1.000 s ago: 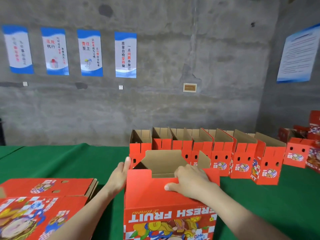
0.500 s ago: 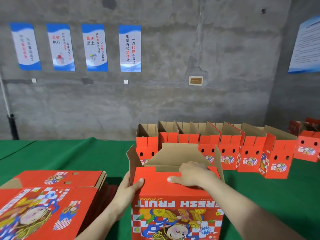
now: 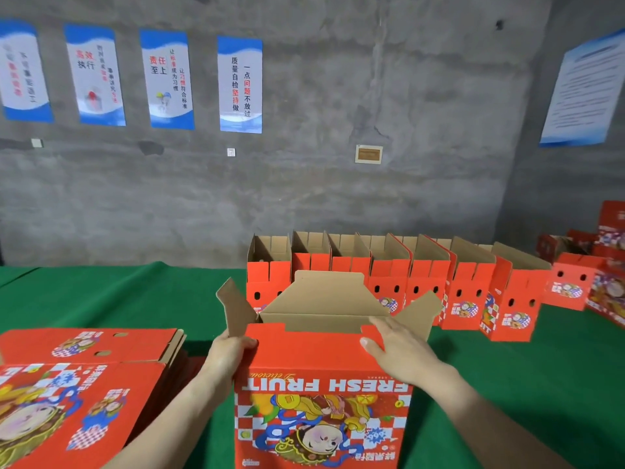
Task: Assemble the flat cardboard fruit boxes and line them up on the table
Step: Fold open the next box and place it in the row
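A red "FRESH FRUIT" cardboard box (image 3: 321,363) stands upright before me on the green table (image 3: 118,299), its top flaps open and brown inside showing. My left hand (image 3: 228,353) grips its upper left corner, thumb over the near red panel. My right hand (image 3: 399,346) lies on the upper right of that panel, fingers fairly straight, reaching toward the right side flap. Behind it a row of several assembled red boxes (image 3: 422,282) with open tops runs to the right. A stack of flat boxes (image 3: 77,377) lies at my left.
More red boxes (image 3: 588,275) are piled at the far right end of the table. A grey concrete wall with several blue and white posters (image 3: 240,84) stands behind. Bare green cloth stretches left of the row and to the right of the near box.
The box has risen and come closer. Its side flaps now splay outward. My right hand slid from the panel's middle to its right end; my left hand keeps the left corner.
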`<state>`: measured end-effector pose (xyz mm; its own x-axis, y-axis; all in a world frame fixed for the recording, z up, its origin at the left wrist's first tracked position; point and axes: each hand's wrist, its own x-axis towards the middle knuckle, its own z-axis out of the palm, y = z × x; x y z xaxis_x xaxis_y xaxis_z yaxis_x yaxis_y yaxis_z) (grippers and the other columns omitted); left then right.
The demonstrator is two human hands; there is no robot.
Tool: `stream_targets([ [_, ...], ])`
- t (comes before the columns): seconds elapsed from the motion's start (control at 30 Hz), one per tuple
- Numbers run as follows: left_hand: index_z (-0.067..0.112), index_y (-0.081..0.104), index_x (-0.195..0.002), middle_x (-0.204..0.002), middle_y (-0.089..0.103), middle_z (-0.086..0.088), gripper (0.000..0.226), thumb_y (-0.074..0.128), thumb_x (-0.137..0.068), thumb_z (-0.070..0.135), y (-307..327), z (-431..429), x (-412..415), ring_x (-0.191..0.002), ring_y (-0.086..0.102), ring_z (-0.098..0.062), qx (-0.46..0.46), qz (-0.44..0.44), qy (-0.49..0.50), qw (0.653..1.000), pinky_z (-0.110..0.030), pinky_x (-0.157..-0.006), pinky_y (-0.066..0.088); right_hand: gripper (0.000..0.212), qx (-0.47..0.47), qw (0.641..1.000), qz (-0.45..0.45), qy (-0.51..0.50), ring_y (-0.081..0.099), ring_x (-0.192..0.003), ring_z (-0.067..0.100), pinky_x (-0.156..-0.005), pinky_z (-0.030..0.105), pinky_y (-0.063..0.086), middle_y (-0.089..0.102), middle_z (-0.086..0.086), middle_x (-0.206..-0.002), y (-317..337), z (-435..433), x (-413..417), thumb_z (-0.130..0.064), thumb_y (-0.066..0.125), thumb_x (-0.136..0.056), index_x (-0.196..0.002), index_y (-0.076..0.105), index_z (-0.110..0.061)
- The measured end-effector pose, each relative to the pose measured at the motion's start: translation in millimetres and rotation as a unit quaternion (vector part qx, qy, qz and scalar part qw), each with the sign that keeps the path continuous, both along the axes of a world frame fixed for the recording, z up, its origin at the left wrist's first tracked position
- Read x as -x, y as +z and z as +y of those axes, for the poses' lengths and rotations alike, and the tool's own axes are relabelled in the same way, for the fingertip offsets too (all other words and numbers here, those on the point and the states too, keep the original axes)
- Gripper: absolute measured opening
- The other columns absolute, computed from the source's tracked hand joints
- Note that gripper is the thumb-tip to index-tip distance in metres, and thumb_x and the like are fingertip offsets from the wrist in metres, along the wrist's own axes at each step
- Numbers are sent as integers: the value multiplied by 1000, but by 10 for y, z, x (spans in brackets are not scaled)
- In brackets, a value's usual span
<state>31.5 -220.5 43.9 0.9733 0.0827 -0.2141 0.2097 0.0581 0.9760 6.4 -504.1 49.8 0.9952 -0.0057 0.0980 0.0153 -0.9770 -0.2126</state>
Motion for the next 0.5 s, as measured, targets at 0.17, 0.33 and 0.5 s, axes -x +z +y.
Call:
stream_targets([
  [0.17, 5, 47, -84, -50, 62, -14, 13, 53, -93, 13, -17, -13, 35, -65, 58, -33, 97, 90, 13, 991, -39, -61, 47, 47, 54, 998, 14, 3, 23, -145, 19, -117, 49, 0, 36, 1, -153, -64, -93, 34, -39, 21, -104, -147, 33, -26],
  [0.33, 0, 50, -84, -63, 60, -16, 8, 53, -91, 2, 64, -69, 52, -64, 56, -29, -11, 20, 52, 998, -34, -64, 45, 42, 42, 997, -61, -34, 26, -143, 12, -115, 54, -12, 39, -5, -151, -84, -70, 25, -36, 27, -103, -142, 42, -33],
  [0.5, 12, 59, -63, -61, 61, -7, 26, 56, -83, -3, 115, -160, 80, -59, 56, -25, -273, -113, 56, 954, -26, -53, 40, 44, 44, 977, -179, -110, -6, -148, 23, -106, 53, -27, 10, 6, -161, -146, 4, 69, -40, 47, -96, -139, 45, -36],
])
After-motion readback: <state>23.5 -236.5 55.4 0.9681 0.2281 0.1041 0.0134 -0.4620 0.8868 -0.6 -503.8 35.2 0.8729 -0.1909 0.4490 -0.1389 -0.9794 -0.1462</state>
